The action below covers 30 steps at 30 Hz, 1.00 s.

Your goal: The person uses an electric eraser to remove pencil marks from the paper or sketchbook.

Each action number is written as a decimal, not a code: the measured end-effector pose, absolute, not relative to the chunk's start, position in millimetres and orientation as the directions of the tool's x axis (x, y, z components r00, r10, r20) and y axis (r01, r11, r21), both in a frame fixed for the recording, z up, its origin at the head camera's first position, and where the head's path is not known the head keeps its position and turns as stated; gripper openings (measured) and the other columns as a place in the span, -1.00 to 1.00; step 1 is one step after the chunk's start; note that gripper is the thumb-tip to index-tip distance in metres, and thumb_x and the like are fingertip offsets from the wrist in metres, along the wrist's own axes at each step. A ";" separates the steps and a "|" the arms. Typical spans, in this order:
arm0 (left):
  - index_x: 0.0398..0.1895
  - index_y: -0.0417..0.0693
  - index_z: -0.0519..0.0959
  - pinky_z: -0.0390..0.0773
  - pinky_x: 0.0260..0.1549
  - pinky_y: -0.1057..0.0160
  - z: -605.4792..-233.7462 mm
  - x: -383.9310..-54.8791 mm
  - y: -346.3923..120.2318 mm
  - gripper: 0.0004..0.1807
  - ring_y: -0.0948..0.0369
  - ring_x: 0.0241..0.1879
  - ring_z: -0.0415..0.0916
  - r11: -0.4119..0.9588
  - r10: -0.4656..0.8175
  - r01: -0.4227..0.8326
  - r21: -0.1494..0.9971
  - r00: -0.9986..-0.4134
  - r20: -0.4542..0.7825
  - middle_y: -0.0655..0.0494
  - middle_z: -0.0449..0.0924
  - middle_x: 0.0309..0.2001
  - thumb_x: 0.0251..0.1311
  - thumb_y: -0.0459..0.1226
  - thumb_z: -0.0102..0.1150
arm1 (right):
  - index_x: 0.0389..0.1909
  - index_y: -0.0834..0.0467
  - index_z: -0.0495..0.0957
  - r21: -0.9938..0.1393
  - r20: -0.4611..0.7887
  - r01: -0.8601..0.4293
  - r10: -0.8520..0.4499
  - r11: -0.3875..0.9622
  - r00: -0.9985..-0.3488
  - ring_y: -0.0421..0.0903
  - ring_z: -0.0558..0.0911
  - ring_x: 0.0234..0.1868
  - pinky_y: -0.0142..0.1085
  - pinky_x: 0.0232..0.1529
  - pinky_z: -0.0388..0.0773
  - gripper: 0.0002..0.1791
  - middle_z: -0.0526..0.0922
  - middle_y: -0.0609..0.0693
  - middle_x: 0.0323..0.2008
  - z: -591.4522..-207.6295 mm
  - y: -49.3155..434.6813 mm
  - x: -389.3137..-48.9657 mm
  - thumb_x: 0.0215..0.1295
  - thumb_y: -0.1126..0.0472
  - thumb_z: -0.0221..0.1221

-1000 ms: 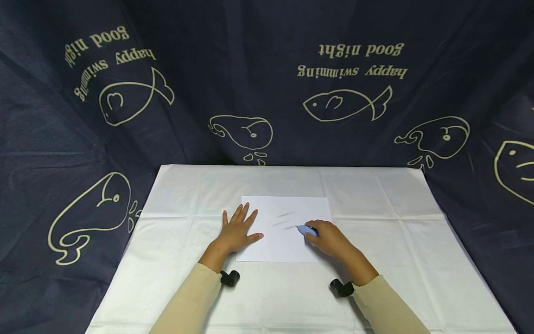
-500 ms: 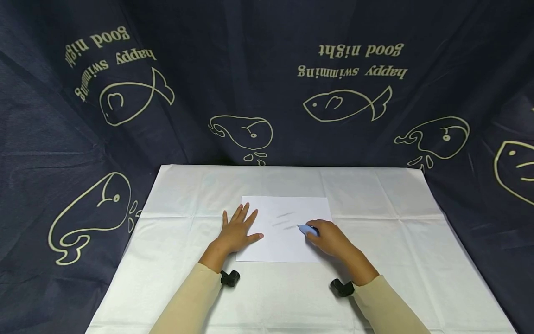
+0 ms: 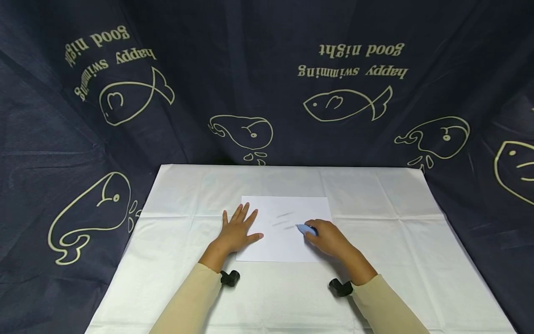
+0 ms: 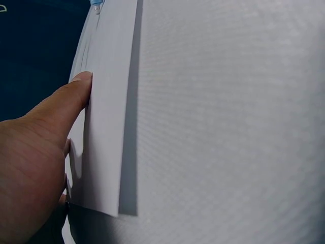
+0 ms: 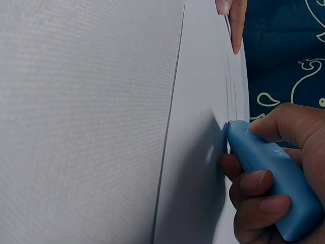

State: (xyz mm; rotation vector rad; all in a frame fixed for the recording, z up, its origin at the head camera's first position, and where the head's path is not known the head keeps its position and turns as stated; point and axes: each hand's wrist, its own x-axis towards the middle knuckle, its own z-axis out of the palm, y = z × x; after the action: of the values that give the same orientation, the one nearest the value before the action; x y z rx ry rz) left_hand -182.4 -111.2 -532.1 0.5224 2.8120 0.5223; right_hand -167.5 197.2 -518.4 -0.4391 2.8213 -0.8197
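Observation:
A white sheet of paper [image 3: 288, 248] lies on the table, marked with three slanting grey pencil strokes [image 3: 281, 223]. My left hand [image 3: 234, 234] rests flat on its left side, fingers spread and thumb out toward the strokes. My right hand [image 3: 329, 237] grips a chunky light-blue electric eraser [image 5: 274, 173], thumb on one side and fingers curled round the other. Its small pale tip meets the paper at the right end of the lowest stroke. In the left wrist view, the blue end of the eraser [image 4: 96, 2] shows at the top edge, beyond my thumb.
A white cloth [image 3: 375, 204] with fold creases covers the table. Behind it and at both sides hangs a dark blue curtain [image 3: 258, 60] printed with fish and whales. Black wrist cameras [image 3: 230, 278] sit at the sleeve ends.
The eraser's tip shifts slightly right, then back left along the end of the lowest stroke. My left hand and the paper stay still.

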 end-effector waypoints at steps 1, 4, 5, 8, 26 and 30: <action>0.63 0.12 0.06 -0.37 0.45 -0.47 -532.2 -182.6 -111.1 -0.10 -0.08 0.66 -0.32 0.873 0.384 0.301 0.385 -0.909 -0.162 -0.08 -0.24 0.67 0.36 0.25 0.05 | 0.10 0.25 0.64 -0.547 -0.082 -0.229 -0.324 0.805 -0.943 0.07 0.69 0.00 0.05 0.05 0.61 -0.66 0.72 0.17 0.02 -518.1 197.0 -167.4 0.39 0.18 0.22; 0.64 0.14 0.02 -0.40 0.46 -0.45 -532.8 -182.9 -110.8 -0.09 -0.06 0.66 -0.35 0.877 0.382 0.297 0.377 -0.907 -0.175 -0.05 -0.28 0.67 0.36 0.27 0.03 | 0.11 0.25 0.64 -0.548 -0.091 -0.224 -0.324 0.806 -0.942 0.08 0.68 0.02 0.06 0.06 0.60 -0.65 0.72 0.17 0.04 -518.2 196.5 -167.2 0.39 0.17 0.22; 0.64 0.14 0.03 -0.41 0.46 -0.45 -533.0 -182.9 -110.7 -0.09 -0.06 0.66 -0.35 0.877 0.382 0.297 0.378 -0.908 -0.174 -0.05 -0.27 0.67 0.36 0.27 0.03 | 0.11 0.25 0.64 -0.545 -0.091 -0.227 -0.326 0.807 -0.941 0.08 0.69 0.02 0.06 0.06 0.61 -0.65 0.72 0.17 0.04 -518.6 196.5 -167.3 0.39 0.17 0.22; 0.64 0.16 0.02 -0.42 0.47 -0.44 -533.8 -183.4 -110.8 -0.09 -0.04 0.66 -0.36 0.878 0.380 0.295 0.376 -0.909 -0.174 -0.03 -0.28 0.67 0.36 0.28 0.03 | 0.11 0.25 0.64 -0.545 -0.086 -0.231 -0.327 0.806 -0.941 0.09 0.69 0.03 0.06 0.07 0.61 -0.65 0.72 0.17 0.04 -518.8 196.3 -167.4 0.39 0.17 0.21; 0.64 0.16 0.02 -0.41 0.46 -0.45 -535.6 -184.1 -111.2 -0.09 -0.05 0.66 -0.36 0.879 0.381 0.299 0.370 -0.908 -0.172 -0.03 -0.29 0.67 0.36 0.28 0.02 | 0.10 0.24 0.65 -0.539 -0.081 -0.235 -0.327 0.809 -0.941 0.07 0.69 0.01 0.04 0.06 0.61 -0.65 0.72 0.16 0.02 -518.8 195.2 -168.9 0.39 0.17 0.21; 0.64 0.15 0.02 -0.40 0.46 -0.45 -535.2 -184.1 -111.0 -0.09 -0.05 0.66 -0.36 0.880 0.382 0.301 0.368 -0.908 -0.171 -0.03 -0.28 0.67 0.36 0.28 0.02 | 0.10 0.25 0.65 -0.539 -0.078 -0.238 -0.329 0.808 -0.941 0.07 0.69 0.00 0.04 0.05 0.61 -0.65 0.73 0.17 0.02 -519.0 195.4 -168.8 0.38 0.17 0.21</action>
State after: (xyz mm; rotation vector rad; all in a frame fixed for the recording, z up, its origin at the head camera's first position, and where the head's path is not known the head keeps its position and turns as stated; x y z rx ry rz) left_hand -184.1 -111.0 -535.2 0.5181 2.8114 0.4935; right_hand -168.8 195.4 -519.0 -0.4463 2.8257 -0.8098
